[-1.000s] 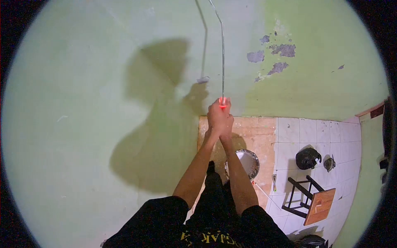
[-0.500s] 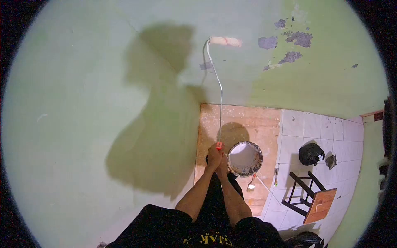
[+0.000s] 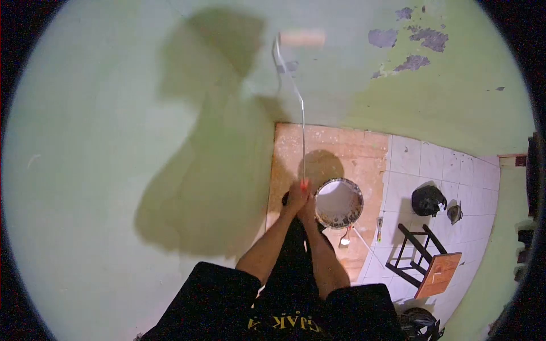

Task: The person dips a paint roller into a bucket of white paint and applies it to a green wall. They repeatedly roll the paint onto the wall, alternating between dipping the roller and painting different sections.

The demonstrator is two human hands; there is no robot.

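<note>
My left hand [image 3: 296, 196] and my right hand [image 3: 307, 208] are wrapped close together around the red handle of a long paint roller [image 3: 302, 38]. The roller's thin metal rod runs up from my hands, and its pale sleeve, slightly blurred, is at the green wall [image 3: 324, 85] near a grey bare spot. Just right of my hands stands a paint-smeared bucket [image 3: 344, 219] with whitish paint inside. A paintbrush [image 3: 345, 238] with pale bristles lies below the bucket. My fingers partly hide the handle.
A brown sheet [image 3: 364, 153] covers the floor by the wall. On white tiles to the right are a scraper [image 3: 379, 227], a black bag [image 3: 427, 200] and a wooden stool [image 3: 438, 275] lying on its side. Paint has peeled at the wall's upper right [image 3: 429, 40].
The whole view has shifted, with the wall and floor higher in frame. Against the wall's grey spot, the roller sleeve has moved slightly left. Both hands keep their hold.
</note>
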